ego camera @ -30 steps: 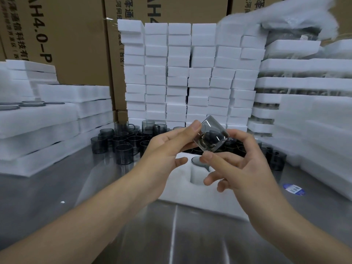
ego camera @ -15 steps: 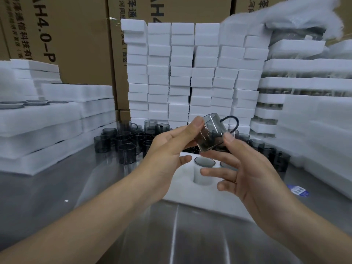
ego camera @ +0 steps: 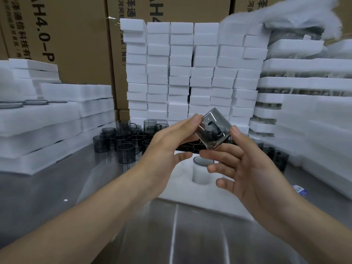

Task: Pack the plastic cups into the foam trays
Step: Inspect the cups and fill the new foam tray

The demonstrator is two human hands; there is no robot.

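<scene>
A smoky grey plastic cup is held tilted in the air between both hands, its handle on the far side seen through the wall. My left hand touches its upper left edge with the fingertips. My right hand pinches it from the right and below with thumb and fingers. Under the hands lies a white foam tray with a round pocket and one cup seated in it. Several loose grey cups stand on the table behind.
Stacks of white foam trays wall the back, with more foam stacks at the left and right. Brown cartons rise behind. The steel table runs to the near edge; a blue label lies at right.
The cup has been turned between my hands: its base faced me, then it stood with the handle showing at right, and now it tilts with the handle behind. Both hands stayed above the tray.
</scene>
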